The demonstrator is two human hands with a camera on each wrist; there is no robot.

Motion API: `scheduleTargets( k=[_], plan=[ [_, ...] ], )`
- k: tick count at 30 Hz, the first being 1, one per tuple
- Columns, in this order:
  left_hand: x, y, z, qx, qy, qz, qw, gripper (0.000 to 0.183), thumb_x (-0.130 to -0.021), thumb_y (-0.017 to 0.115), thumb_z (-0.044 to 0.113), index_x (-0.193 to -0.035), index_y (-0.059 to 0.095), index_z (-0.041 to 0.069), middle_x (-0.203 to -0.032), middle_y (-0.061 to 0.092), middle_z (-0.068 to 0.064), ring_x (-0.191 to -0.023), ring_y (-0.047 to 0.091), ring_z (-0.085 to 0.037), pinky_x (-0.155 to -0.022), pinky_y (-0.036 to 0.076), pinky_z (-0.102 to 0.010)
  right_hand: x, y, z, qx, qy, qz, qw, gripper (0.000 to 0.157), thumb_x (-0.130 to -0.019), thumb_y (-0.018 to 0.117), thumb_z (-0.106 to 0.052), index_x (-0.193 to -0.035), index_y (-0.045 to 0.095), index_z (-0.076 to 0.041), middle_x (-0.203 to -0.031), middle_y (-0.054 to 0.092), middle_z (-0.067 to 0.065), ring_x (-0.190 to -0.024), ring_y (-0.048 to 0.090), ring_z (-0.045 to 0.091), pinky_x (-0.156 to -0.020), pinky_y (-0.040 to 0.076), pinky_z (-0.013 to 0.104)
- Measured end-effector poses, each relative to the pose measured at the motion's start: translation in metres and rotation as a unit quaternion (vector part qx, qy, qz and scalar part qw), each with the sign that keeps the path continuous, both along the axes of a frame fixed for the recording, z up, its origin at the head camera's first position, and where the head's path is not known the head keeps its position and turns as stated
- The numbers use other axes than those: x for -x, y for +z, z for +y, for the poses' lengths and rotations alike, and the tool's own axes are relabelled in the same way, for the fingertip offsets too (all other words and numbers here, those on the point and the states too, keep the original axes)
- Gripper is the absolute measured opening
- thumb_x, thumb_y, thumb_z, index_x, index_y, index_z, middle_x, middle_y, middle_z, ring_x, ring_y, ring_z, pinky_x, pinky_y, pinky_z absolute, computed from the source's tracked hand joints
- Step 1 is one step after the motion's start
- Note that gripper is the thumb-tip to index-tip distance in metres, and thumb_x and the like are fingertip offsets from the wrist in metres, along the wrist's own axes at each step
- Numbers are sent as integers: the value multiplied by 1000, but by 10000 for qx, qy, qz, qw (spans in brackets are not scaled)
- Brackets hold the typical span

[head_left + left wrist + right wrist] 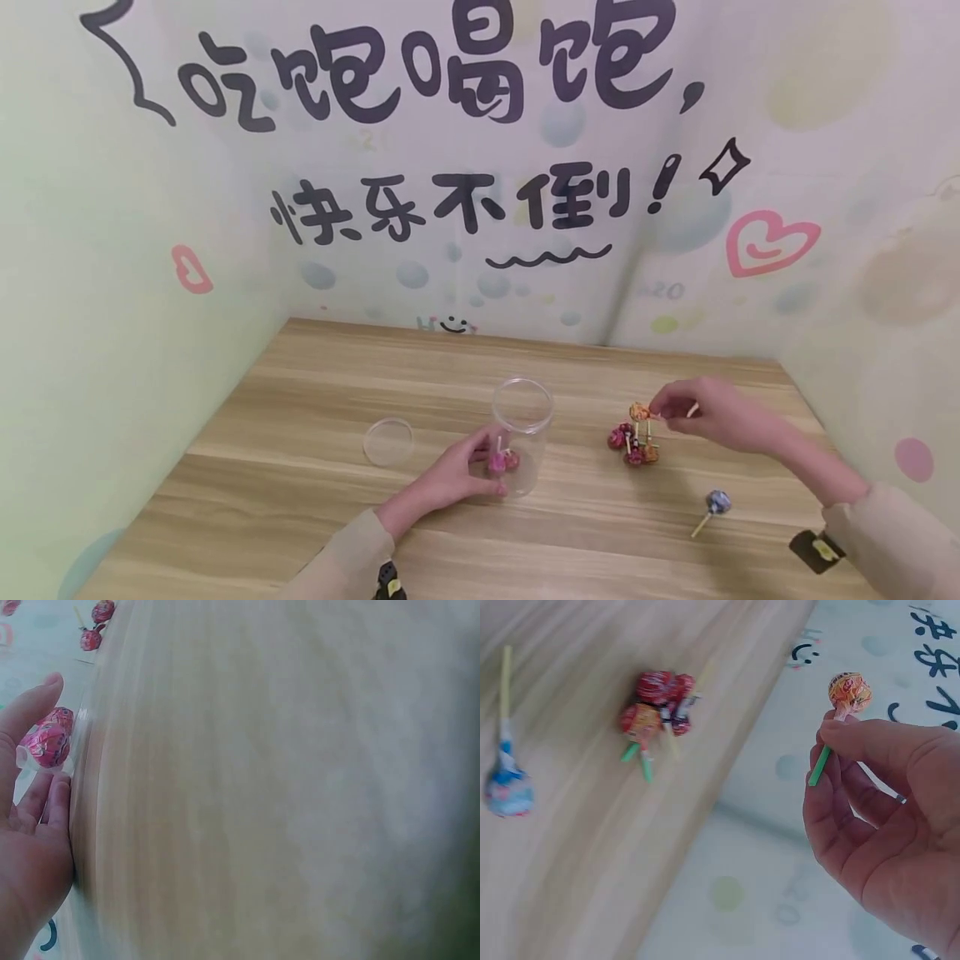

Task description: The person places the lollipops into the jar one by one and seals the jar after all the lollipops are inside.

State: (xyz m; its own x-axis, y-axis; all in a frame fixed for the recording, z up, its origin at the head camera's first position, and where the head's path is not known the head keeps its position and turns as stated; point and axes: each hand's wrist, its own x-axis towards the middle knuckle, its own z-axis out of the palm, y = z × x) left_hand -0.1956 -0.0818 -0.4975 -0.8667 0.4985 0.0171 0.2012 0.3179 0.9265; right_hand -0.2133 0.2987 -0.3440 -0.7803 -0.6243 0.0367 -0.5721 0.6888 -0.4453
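A clear plastic jar stands upright on the table with pink-wrapped lollipops at its bottom. My left hand holds the jar low on its left side, thumb in front and fingers behind. Above a small pile of lollipops, my right hand pinches an orange-wrapped lollipop between thumb and fingers. That lollipop has a green stick, and its head points away from the palm. Red and orange wrappers show in the pile, sticks crossing one another. A blue-wrapped lollipop lies apart, nearer the right forearm.
A round clear lid lies flat on the wooden table, left of the jar. Walls with printed lettering and hearts enclose the table at the back and both sides.
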Motion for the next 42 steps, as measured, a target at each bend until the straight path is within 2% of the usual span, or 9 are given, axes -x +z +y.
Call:
scheduleTargets(
  k=[7,11,14,24,32,38,42],
  plan=[
    [-1,0,1,16,58,-41,10000,79,-77,84,16,-145,44,13,-139,57,-12,-129,56,-33,-114,41,-51,12,36,-18,-90,309,-283,9991,11,-90,69,-8,-100,71,-13,-88,69,-6,-80,61,-3,-68,58,21],
    [-1,-1,2,35,51,-25,10000,78,-77,85,15,-144,45,12,-136,59,-12,-129,57,-32,-114,42,-50,20,52,-31,-256,489,-408,9976,11,-90,69,-10,-100,71,-15,-87,69,-7,-80,61,-1,-70,58,20],
    [-1,0,2,60,53,-37,10000,78,-77,85,16,-144,45,11,-137,58,-12,-129,57,-32,-114,42,-50,25,61,-43,-372,632,-512,9960,15,-88,69,-5,-97,72,-16,-85,69,-9,-78,62,-1,-71,58,20],
    [-1,1,3,3,-28,-63,10000,75,-79,83,19,-144,45,16,-137,59,-8,-127,57,-28,-114,41,-49,32,80,-84,-494,843,-630,9932,16,-86,69,-1,-96,73,-13,-87,72,-3,-79,64,4,-74,59,23],
    [2,1,4,36,-77,-20,10000,78,-79,83,19,-146,43,17,-139,57,-9,-128,57,-28,-113,42,-48,35,95,-116,-496,1219,-545,9898,19,-84,70,1,-93,74,-15,-87,72,-7,-80,63,6,-73,57,22],
    [2,1,2,74,-39,-8,10000,78,-79,83,20,-146,42,15,-136,59,-10,-128,57,-30,-112,44,-45,35,96,-144,-588,1579,-519,9843,19,-83,70,1,-92,76,-14,-87,74,-8,-77,61,5,-72,56,21],
    [1,1,0,51,-79,-75,9999,76,-80,82,20,-145,43,15,-132,63,-5,-127,57,-27,-112,44,-41,35,92,-156,-568,1761,-521,9813,18,-83,70,3,-91,76,-12,-87,75,-4,-77,61,4,-73,56,20]
  ],
)
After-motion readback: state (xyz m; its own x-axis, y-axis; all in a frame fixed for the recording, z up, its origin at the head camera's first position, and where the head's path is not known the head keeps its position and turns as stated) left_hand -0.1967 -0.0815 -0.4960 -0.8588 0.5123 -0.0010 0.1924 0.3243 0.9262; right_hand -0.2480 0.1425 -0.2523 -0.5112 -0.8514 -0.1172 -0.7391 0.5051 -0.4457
